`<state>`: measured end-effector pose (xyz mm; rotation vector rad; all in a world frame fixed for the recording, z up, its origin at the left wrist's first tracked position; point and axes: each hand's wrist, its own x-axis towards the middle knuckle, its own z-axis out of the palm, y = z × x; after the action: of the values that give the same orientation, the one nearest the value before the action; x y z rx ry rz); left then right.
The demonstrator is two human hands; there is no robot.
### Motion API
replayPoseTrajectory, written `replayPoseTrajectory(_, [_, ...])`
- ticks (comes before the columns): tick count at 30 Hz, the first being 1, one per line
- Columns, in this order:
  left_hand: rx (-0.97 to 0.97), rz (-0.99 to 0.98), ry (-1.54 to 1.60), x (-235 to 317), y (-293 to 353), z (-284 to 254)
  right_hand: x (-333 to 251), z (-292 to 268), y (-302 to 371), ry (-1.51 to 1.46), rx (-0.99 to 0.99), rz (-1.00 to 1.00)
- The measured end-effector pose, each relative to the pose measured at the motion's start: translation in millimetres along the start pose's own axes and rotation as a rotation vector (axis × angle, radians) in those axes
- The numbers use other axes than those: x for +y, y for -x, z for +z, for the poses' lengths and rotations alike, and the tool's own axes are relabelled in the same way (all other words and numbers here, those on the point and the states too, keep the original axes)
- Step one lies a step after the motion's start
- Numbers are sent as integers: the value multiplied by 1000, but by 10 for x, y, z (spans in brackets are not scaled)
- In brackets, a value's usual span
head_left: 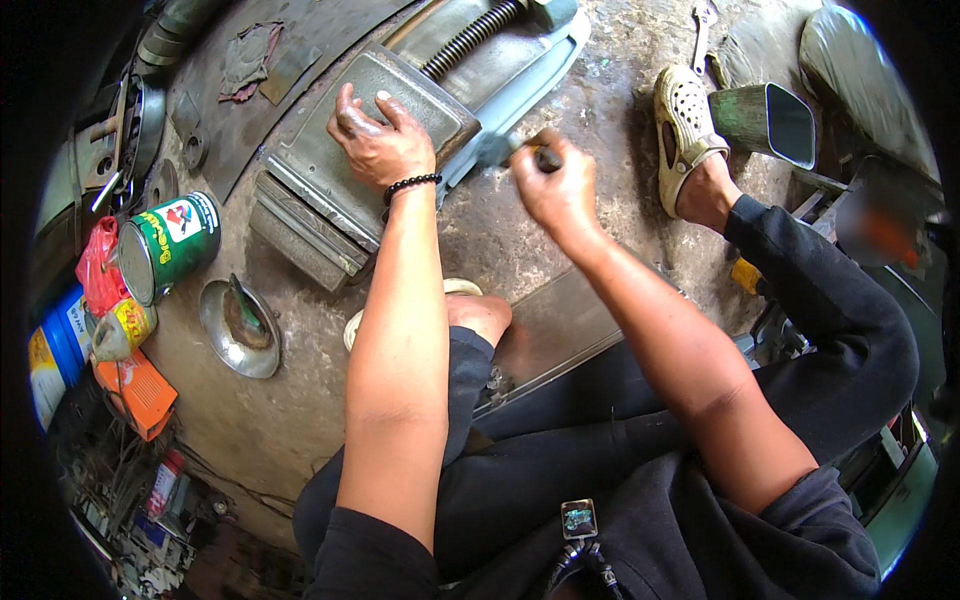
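A large grey bench vise (335,230) lies on the floor, its threaded screw (470,40) showing at the far end. My left hand (385,145) rests on the flat metal top of the vise, fingers apart and slightly bent, holding nothing. My right hand (555,190) is closed round a short-handled tool (546,158) with a dark handle end. That tool's bluish-grey head is blurred against the right side of the vise, so its exact kind does not show.
Left of the vise stand a green paint can (170,245) and a metal bowl (240,327) with a green-handled brush in it. An orange box (135,393) lies nearer. Past my right foot are a square metal tube (765,125) and a wrench (703,35).
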<state>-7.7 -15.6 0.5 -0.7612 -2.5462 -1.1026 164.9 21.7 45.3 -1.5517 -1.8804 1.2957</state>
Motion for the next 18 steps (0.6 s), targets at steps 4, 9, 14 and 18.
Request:
replayPoseTrajectory(4, [32, 4, 27, -2, 0, 1, -64, -130, -104, 111, 45, -161])
replayPoseTrajectory(9, [66, -1, 126, -25, -10, 2, -90, 49, 80, 16, 54, 62])
replayPoseTrajectory(14, [56, 47, 78, -47, -1, 2, -7, 200, 211, -144, 37, 117])
replayPoseTrajectory(18, [38, 41, 71, -65, 0, 6, 51, 248, 276, 48, 16, -137])
